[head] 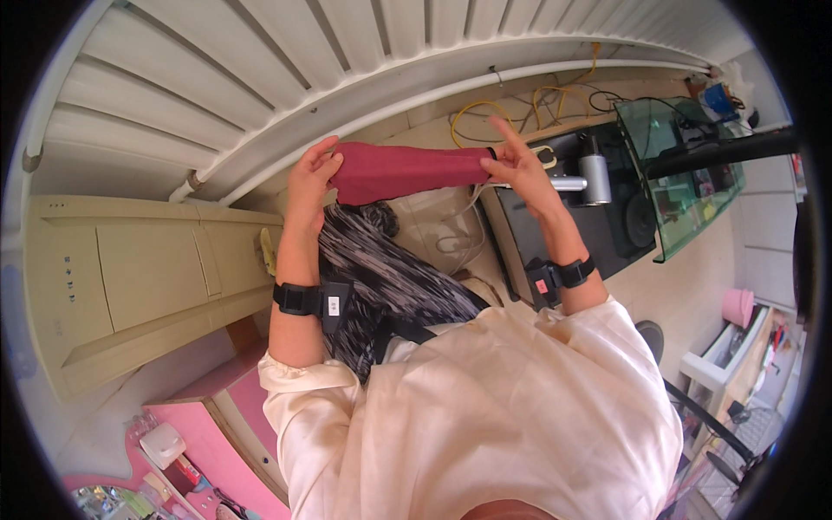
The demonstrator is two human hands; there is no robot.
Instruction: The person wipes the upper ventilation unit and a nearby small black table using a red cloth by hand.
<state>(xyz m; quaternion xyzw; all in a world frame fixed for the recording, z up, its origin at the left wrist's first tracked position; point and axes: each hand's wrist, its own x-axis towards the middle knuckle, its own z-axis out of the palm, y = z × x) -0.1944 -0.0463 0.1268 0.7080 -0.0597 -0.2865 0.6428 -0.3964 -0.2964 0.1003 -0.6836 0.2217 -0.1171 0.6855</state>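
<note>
A dark red piece of cloth (409, 170) is stretched sideways in the air between my two hands, above my lap. My left hand (316, 172) pinches its left end between thumb and fingers. At the narrower right end, my right hand (513, 162) grips the cloth, with one finger pointing away from it; a black band or edge shows there. Just beyond my right hand lies a silver hair dryer (593, 182) on a black surface. Patterned grey and black fabric (396, 266) covers my legs below the cloth.
A cream cabinet-like appliance (149, 273) stands at the left, under a white slatted panel (325, 39). To the right are a black table (546, 227) and a green-edged glass sheet (682, 227). Yellow cables (478, 114) lie behind. Pink furniture (221, 435) is at lower left.
</note>
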